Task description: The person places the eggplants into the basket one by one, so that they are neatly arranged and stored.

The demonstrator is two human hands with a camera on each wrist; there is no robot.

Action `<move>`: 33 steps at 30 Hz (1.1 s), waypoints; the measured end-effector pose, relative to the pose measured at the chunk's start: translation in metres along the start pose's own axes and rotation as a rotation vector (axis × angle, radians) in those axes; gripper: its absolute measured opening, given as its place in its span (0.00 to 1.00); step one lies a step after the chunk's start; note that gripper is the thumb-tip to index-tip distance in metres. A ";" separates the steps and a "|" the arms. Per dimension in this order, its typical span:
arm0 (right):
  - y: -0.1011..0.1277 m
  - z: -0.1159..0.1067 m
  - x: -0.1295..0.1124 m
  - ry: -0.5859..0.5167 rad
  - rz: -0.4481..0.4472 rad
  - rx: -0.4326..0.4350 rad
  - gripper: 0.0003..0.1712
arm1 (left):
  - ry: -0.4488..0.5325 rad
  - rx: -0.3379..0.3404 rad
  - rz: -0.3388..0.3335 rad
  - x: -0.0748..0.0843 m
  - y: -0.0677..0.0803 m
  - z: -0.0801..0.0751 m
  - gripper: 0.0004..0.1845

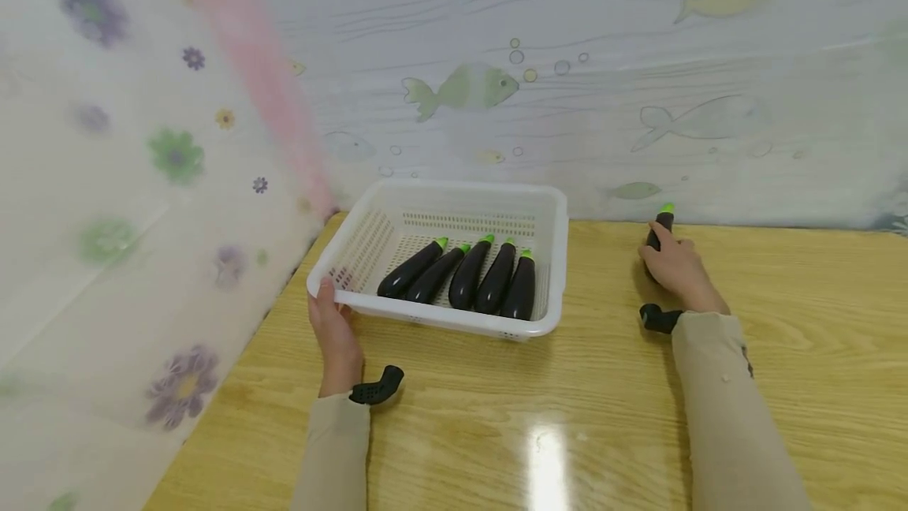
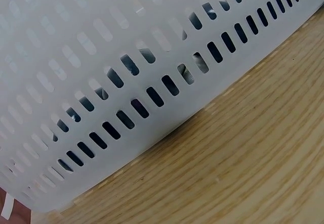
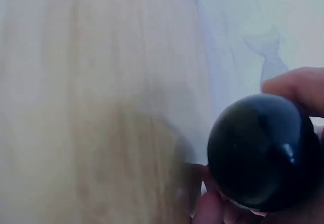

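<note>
A white plastic basket with slotted walls stands on the table, and several dark eggplants with bright green stems lie side by side in it. My left hand grips the basket's front left corner, thumb over the rim. In the left wrist view the slotted wall fills much of the picture. Off to the right, my right hand grips a single eggplant near the table's back edge, green stem pointing away. Its rounded dark end shows between thumb and fingers in the right wrist view.
The wood-grain table reaches back to a pale wall covering printed with fish. A second covering with flowers rises along the left. Black wrist mounts sit on both forearms.
</note>
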State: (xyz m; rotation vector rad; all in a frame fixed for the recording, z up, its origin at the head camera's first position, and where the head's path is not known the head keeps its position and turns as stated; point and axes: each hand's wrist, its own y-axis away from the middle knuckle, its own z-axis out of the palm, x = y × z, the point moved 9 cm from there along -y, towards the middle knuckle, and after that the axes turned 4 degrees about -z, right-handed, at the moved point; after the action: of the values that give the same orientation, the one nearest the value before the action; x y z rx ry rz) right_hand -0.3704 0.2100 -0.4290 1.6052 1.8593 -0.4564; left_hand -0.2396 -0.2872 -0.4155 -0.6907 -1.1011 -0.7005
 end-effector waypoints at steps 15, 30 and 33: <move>0.010 0.005 -0.007 -0.298 -0.003 0.083 0.35 | -0.015 -0.013 -0.010 0.003 -0.001 -0.004 0.24; 0.016 -0.010 -0.033 -0.562 -0.056 0.178 0.32 | 0.007 0.003 -0.039 0.007 -0.004 0.002 0.25; 0.022 -0.019 -0.040 -0.574 -0.086 0.233 0.31 | 0.009 -0.004 -0.043 0.006 -0.004 0.003 0.26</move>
State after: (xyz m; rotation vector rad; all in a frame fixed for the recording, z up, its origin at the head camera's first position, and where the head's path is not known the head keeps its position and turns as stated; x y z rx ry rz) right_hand -0.3515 0.1958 -0.3859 1.3453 1.4730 -1.0798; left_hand -0.2428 -0.2883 -0.4082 -0.6681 -1.1092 -0.7419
